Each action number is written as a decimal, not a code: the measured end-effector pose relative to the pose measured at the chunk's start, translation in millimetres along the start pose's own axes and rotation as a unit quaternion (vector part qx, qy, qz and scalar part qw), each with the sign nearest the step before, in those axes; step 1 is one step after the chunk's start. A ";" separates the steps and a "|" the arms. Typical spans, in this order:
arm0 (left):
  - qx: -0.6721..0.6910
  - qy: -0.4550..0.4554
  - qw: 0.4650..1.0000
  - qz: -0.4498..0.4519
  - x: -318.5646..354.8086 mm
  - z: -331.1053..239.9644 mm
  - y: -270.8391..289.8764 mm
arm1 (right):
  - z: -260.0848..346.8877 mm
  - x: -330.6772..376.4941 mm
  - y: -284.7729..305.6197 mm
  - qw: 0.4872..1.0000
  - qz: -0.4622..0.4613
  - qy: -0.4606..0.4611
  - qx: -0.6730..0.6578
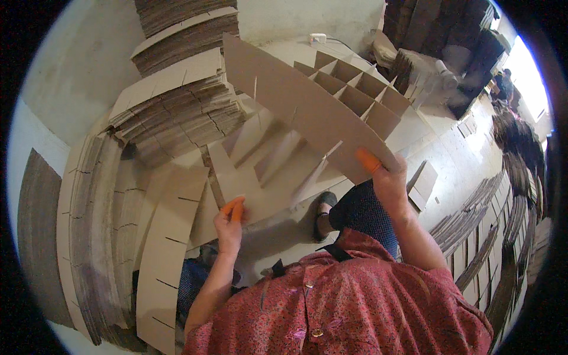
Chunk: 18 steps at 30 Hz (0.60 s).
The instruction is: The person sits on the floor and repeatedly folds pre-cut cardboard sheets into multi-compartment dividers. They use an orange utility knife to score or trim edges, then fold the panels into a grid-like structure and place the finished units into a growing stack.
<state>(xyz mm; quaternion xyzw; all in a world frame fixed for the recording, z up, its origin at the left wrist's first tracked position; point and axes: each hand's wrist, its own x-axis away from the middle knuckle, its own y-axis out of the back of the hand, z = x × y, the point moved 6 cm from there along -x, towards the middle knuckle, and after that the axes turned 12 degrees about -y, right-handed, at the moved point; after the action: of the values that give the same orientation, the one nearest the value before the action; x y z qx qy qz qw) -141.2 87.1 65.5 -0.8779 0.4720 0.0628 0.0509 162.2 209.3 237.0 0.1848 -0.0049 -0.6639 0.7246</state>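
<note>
My right hand (387, 180), with an orange cover on a finger, grips the near end of a long brown slotted cardboard strip (296, 112). The strip slants up to the far left, and narrow pale cross strips (316, 174) show below its near edge, some blurred. My left hand (231, 225), also wearing orange finger covers, is closed at the lower end of a pale cardboard strip (228, 174). Behind the long strip stands an assembled cardboard divider grid (355, 89) with several square cells, partly hidden by it.
Stacks of slotted cardboard strips (168, 89) rise at the far left, with more upright bundles (94, 236) along the left. A single slotted strip (168, 248) leans near my left leg. Piled dividers (473, 219) line the right side. A white socket (318, 38) with a cable lies behind.
</note>
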 end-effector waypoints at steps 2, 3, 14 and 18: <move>-0.018 0.006 1.000 0.006 -1.3 4.7 3.0 | -6.1 -2.9 -1.6 0.999 0.021 -0.013 0.034; -0.023 -0.002 1.000 0.007 -2.3 4.6 3.0 | -14.0 -4.1 -4.1 0.998 0.037 -0.022 0.051; -0.072 -0.020 0.997 0.017 -3.2 3.0 3.1 | -43.8 -2.3 -15.6 0.996 0.049 -0.074 0.019; -0.053 -0.014 0.998 0.022 -3.3 1.9 -0.3 | -57.2 -5.1 -26.5 0.996 0.055 -0.049 0.057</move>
<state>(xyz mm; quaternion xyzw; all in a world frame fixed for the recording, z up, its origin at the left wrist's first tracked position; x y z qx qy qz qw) -143.0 90.3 64.1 -0.8679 0.4863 0.1010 0.0092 150.7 227.8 177.6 0.1925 -0.0888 -0.6297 0.7473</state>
